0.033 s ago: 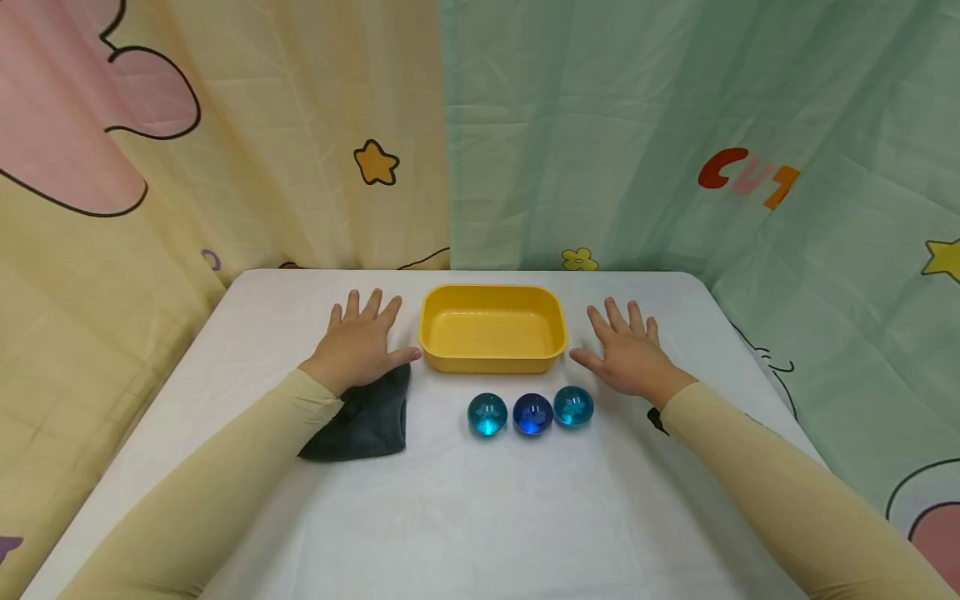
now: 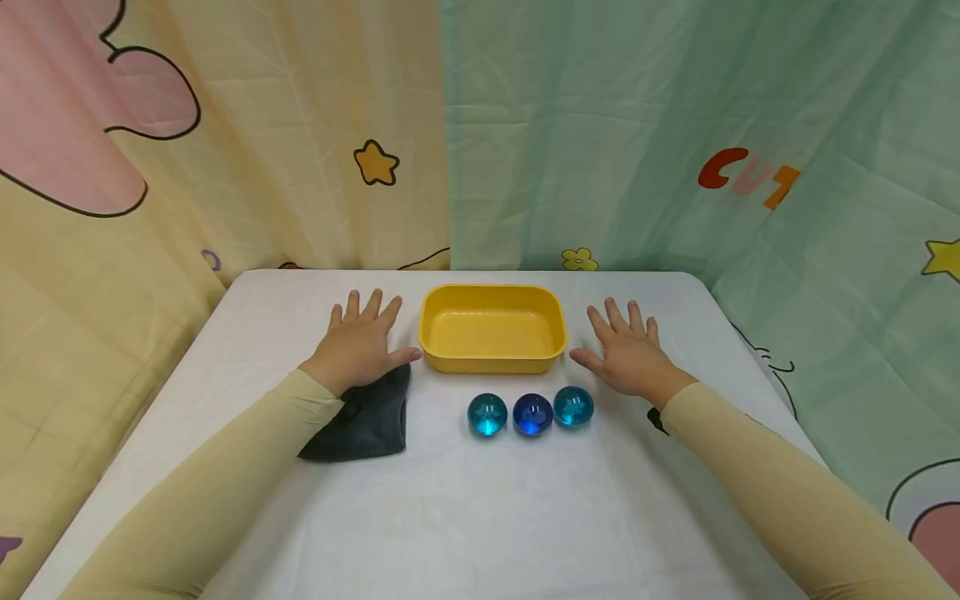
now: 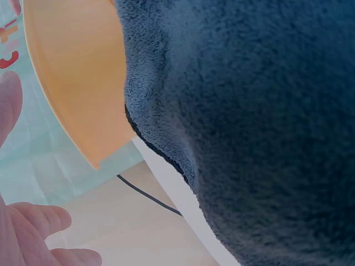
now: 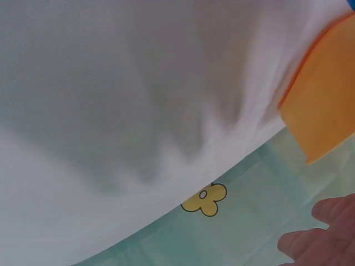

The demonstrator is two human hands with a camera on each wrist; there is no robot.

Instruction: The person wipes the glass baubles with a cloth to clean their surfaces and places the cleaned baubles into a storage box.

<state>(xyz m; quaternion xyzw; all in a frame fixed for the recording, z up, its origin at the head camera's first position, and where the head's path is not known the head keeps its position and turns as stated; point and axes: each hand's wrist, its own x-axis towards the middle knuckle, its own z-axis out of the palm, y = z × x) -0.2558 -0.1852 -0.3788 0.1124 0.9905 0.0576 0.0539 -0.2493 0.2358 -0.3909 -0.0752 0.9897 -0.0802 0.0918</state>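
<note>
While both my hands lie flat on the table, nothing is in my grasp. My left hand rests palm down with straight, spread fingers just left of the yellow tub, its thumb reaching toward the tub's near corner and its wrist over the top edge of a dark cloth. The left wrist view shows that cloth close up beside the tub's wall. My right hand lies the same way just right of the tub, fingers straight, holding nothing.

Three balls sit in a row in front of the tub: a teal ball, a blue ball and another teal one, close together, on the sheet between my arms. The tub is bare inside. By my reckoning, nothing is begun: no ball lifted, the cloth untouched by my fingers, all handling left to do.
</note>
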